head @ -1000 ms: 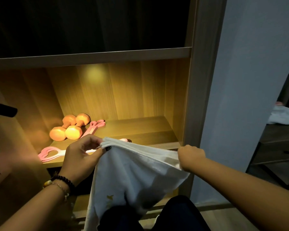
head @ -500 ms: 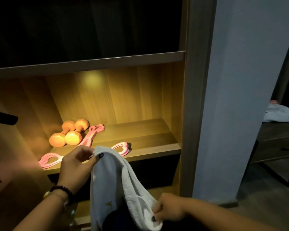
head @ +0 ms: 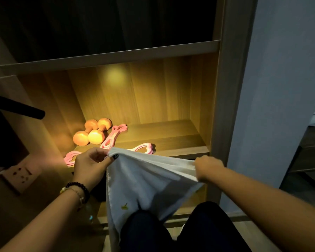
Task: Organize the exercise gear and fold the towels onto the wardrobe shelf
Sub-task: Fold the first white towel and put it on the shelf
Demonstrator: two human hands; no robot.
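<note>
- The white towel (head: 145, 180) hangs in front of the wardrobe shelf (head: 171, 140), its top edge stretched between both hands and the rest drooping toward the person's dark trousers (head: 204, 231).
- The left hand (head: 91, 164) pinches one corner between thumb and fingertips; a beaded bracelet (head: 80, 188) sits on that wrist.
- The right hand (head: 207, 166) grips the other end in a closed fist.
- Beyond the left hand, two orange dumbbells (head: 93, 132) lie side by side on the lit shelf, with pink resistance bands (head: 115, 135) just beside them.
- Another pink band (head: 144, 148) shows just behind the towel's top edge.
</note>
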